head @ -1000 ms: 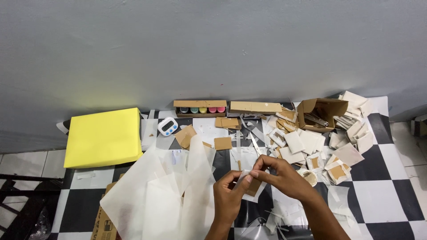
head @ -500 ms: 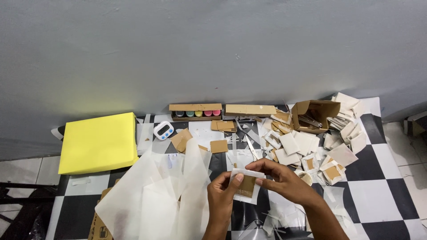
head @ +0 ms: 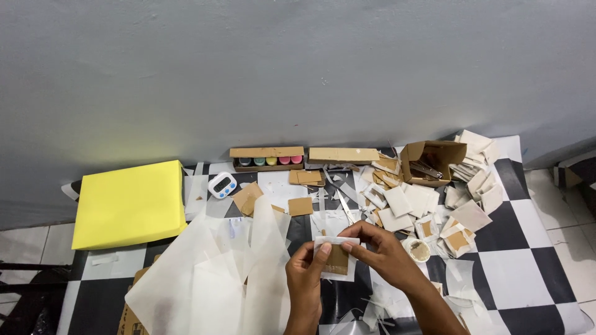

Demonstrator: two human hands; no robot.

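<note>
Holding a small white packet (head: 336, 259) with a brown card square showing through it, both hands are closed in a pinch on the packet, which is held above the checkered surface (head: 528, 260). The left hand (head: 304, 273) grips the packet's left edge between thumb and fingers. The right hand (head: 379, 251) grips its upper right edge with the fingertips, thumb beneath.

Just left of the hands lies a loose pile of large translucent paper sheets (head: 211, 279); the exact number cannot be determined. Near the right hand stands one small round cup (head: 419, 250) with a pale rim.

Beyond the hands, one loose brown card square (head: 300, 206) lies flat, with further brown card pieces (head: 247, 198) to its left. To the right, a scattered heap of white packets (head: 428, 211) covers the surface; these are too many and too overlapped to count.

Farther back, at the left, lies one large flat yellow package (head: 130, 203), rectangular. Beside it sits one small white digital timer (head: 222, 185) with blue trim. Against the wall stands one long brown carton (head: 267, 159), open at the front, holding five round pots in a row: dark, green, yellow, pink, red. One closed long brown carton (head: 343, 154) lies to its right. One open brown box (head: 428, 161) sits farther right, with metal objects inside.
</note>
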